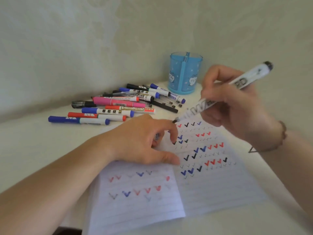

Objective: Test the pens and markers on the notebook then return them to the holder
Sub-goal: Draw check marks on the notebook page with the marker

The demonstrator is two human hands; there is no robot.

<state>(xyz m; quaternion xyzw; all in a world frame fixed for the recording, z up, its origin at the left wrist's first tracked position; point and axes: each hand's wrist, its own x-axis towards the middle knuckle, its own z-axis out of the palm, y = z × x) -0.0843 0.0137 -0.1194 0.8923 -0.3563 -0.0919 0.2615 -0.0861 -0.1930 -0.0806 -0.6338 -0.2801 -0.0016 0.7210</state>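
An open lined notebook (220, 189) lies on the white table, its pages covered with red, blue and black check marks. My right hand (237, 106) grips an uncapped black whiteboard marker (243, 82), whose tip touches the top of the right page. My left hand (138, 141) rests on the left page with thumb and index fingertip on the paper. Its other fingers are curled around a small dark piece that looks like the marker's cap. The blue translucent holder (185, 73) stands empty at the back by the wall.
Several capped markers and pens (115, 106) in blue, red, pink and black lie in a loose pile on the table (33, 141), left of the holder and beyond my left hand. A pale wall runs close behind.
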